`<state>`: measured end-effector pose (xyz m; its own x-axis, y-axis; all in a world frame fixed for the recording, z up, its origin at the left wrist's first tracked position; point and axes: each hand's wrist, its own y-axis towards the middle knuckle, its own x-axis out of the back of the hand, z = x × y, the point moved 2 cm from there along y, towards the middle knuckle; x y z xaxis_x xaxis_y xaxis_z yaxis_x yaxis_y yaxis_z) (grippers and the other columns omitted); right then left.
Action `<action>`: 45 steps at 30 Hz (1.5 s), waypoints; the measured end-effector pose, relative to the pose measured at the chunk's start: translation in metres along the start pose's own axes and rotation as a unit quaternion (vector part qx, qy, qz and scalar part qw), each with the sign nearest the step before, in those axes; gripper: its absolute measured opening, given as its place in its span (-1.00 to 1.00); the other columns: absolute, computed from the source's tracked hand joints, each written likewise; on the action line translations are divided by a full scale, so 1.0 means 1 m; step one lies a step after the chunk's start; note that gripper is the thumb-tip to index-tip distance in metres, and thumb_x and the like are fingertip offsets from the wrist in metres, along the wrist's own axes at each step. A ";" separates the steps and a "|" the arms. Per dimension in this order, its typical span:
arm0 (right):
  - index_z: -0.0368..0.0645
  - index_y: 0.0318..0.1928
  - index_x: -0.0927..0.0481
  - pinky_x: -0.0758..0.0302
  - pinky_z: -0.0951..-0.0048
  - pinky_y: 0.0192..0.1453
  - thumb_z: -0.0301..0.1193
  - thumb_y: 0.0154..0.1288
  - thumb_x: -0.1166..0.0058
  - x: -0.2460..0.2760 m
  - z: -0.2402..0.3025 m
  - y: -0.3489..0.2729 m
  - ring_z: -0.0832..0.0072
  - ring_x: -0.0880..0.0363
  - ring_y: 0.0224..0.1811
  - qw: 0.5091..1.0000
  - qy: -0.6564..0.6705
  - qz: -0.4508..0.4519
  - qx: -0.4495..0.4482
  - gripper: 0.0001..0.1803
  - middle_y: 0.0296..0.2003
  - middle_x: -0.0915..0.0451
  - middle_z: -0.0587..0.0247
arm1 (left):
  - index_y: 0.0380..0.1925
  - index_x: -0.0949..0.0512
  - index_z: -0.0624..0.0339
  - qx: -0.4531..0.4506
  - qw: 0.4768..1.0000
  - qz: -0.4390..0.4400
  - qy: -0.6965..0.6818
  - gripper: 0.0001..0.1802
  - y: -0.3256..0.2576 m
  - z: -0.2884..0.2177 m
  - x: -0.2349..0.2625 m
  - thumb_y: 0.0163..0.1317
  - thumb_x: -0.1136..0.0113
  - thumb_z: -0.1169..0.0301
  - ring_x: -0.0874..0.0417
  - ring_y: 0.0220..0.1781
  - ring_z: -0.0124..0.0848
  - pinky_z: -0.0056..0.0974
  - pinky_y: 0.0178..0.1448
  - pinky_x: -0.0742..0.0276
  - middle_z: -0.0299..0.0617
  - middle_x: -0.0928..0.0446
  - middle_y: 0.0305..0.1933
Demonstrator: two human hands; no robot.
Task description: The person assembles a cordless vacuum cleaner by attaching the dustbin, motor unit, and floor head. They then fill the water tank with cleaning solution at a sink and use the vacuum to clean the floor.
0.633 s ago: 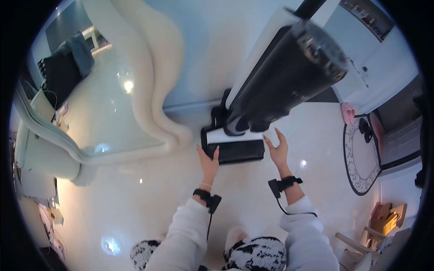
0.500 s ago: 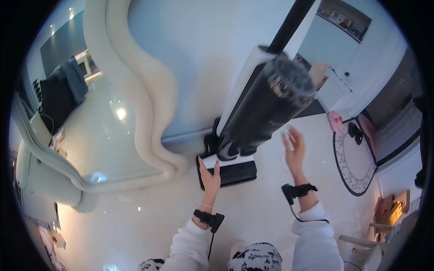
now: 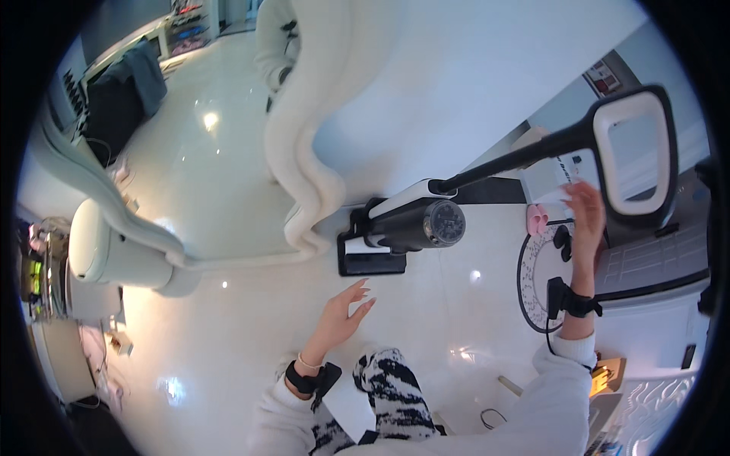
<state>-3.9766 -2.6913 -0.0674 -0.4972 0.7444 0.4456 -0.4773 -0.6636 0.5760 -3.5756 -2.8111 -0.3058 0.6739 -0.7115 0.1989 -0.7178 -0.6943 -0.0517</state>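
Near the lower edge, a black-and-white patterned leg [image 3: 395, 387] stands on the glossy white floor [image 3: 228, 334]. Left hand [image 3: 340, 318] hovers empty, fingers loosely spread, just short of the upright vacuum cleaner's black floor head [image 3: 370, 258]. Right hand [image 3: 587, 220], fingers extended (grip not closed), rests against the loop handle [image 3: 636, 152]. Farther left lies a white curved sofa [image 3: 312, 152].

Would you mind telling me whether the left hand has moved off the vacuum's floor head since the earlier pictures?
Yes. The left hand has drawn back toward the person, apart from the black floor head.
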 end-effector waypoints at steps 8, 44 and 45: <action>-0.23 0.14 -0.50 -0.44 0.40 0.23 -0.34 0.41 -0.10 -0.004 -0.045 0.012 0.39 -0.54 0.11 0.887 0.297 0.131 -0.328 -0.63 0.02 -0.60 0.18 | 0.21 -0.45 0.26 -0.024 0.997 0.050 0.046 -0.49 -0.020 -0.169 0.038 0.29 -0.26 0.33 -0.66 0.05 -0.07 -0.14 0.10 -0.54 0.08 -0.62 0.02; -0.21 -0.25 -0.52 -0.40 0.25 0.10 0.08 0.29 -0.16 -0.345 -0.247 0.000 0.15 -0.44 -0.01 0.680 0.055 0.728 -0.070 -0.46 -0.18 -0.53 -0.02 | 0.06 -0.39 0.19 0.184 0.903 -0.305 0.241 -0.37 -0.019 -0.485 -0.089 -0.08 -0.41 0.52 -0.66 -0.34 -0.23 -0.26 -0.19 -0.56 -0.04 -0.64 -0.26; -0.20 -0.24 -0.52 -0.39 0.26 0.14 0.06 0.28 -0.19 -0.347 -0.250 -0.001 0.14 -0.43 0.03 0.660 0.068 0.745 -0.071 -0.49 -0.12 -0.53 -0.04 | 0.04 -0.40 0.18 0.181 0.912 -0.291 0.224 -0.39 -0.024 -0.485 -0.090 -0.09 -0.41 0.51 -0.65 -0.36 -0.22 -0.25 -0.22 -0.54 -0.06 -0.63 -0.28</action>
<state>-3.9852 -2.9673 -0.3939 -0.5474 -0.7486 0.3742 0.5563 -0.6595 -0.5056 -3.7037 -2.6782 0.1520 0.7253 -0.1514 0.6715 -0.1009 -0.9884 -0.1138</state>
